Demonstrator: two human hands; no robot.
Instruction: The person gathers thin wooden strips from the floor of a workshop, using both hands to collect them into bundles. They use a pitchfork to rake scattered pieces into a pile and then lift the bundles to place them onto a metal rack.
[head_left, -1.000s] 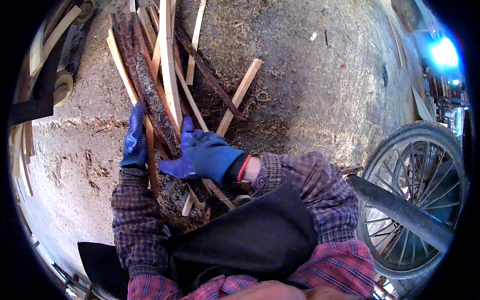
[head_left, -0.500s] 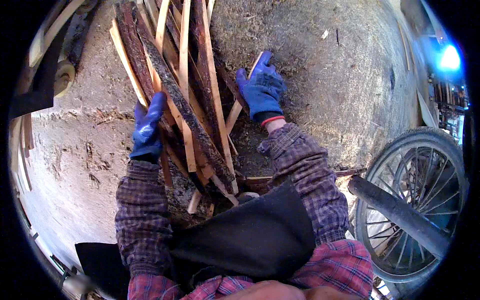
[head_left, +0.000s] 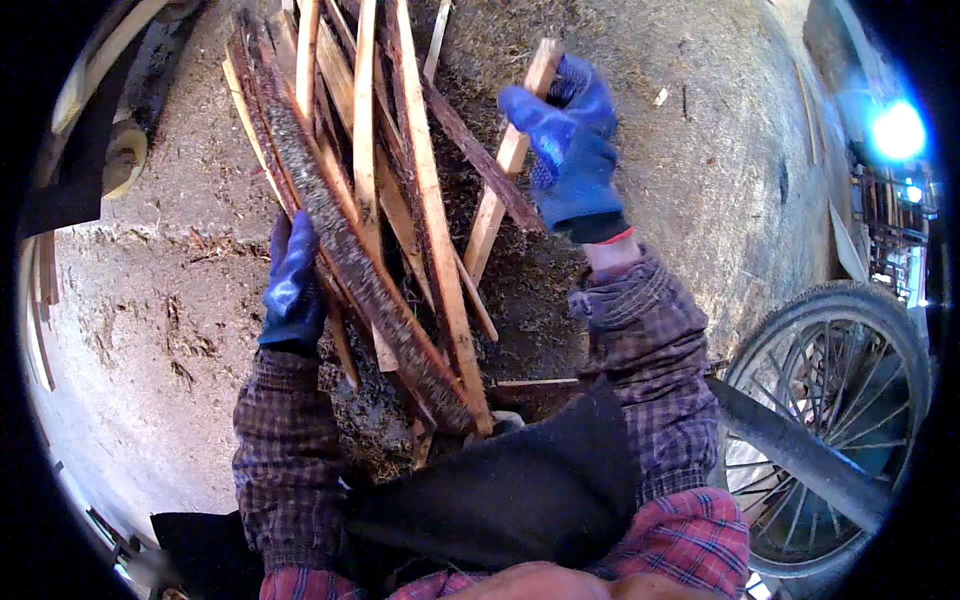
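Observation:
A loose bundle of long wood strips (head_left: 432,215), some with dark bark, lies before me with its ends fanned out. My left hand (head_left: 293,285), in a blue coated glove, is at the bundle's left side, its thumb and fingers around the edge of a bark-covered strip (head_left: 345,240). What its far fingers touch is hidden under the wood. To the right, my right hand (head_left: 572,135), gloved the same way, grips a pale wood strip (head_left: 508,165) near its upper end. That strip slants down toward the bundle, and a thin bark piece (head_left: 478,150) crosses by it.
A spoked wheel (head_left: 825,425) with a dark tube (head_left: 800,450) across it stands at the lower right. Dirt and bark crumbs are scattered over the concrete floor (head_left: 700,180). Black cloth (head_left: 500,480) covers my lap. More boards (head_left: 100,65) are at the far left.
My right hand has moved right and away from me, drawing the pale strip apart from the bundle. The bundle's strips have shifted and spread; my left hand stays nearly in place.

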